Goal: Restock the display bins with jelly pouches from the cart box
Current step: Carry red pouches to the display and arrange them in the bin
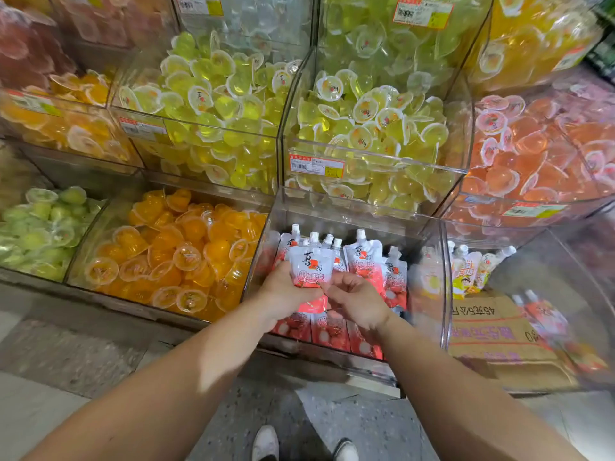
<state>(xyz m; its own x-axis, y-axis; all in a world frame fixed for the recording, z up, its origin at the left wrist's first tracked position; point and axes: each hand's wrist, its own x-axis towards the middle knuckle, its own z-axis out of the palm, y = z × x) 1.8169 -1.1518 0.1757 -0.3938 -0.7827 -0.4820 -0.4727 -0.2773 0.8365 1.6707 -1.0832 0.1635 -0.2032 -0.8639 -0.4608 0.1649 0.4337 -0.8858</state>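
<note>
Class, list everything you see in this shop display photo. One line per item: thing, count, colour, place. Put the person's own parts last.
Red-and-white jelly pouches: many, bottom middle bin.
Held pouch: one, red-and-white, in that bin.
Yellow-and-white pouches: several, bottom right bin.
Cardboard box: one, brown, seen through the bottom right bin.
Orange jelly cups: many, bottom bin left of the pouches.
Green jelly cups: many, bottom far left.
Yellow-green jelly cups: many, middle row.
Peach jelly cups: many, middle right.
Price labels: several, red-yellow, bin fronts.
Shoes: two, white, floor.
Left hand: grip on held pouch.
Right hand: fingers curled at the pouch's lower edge.
</note>
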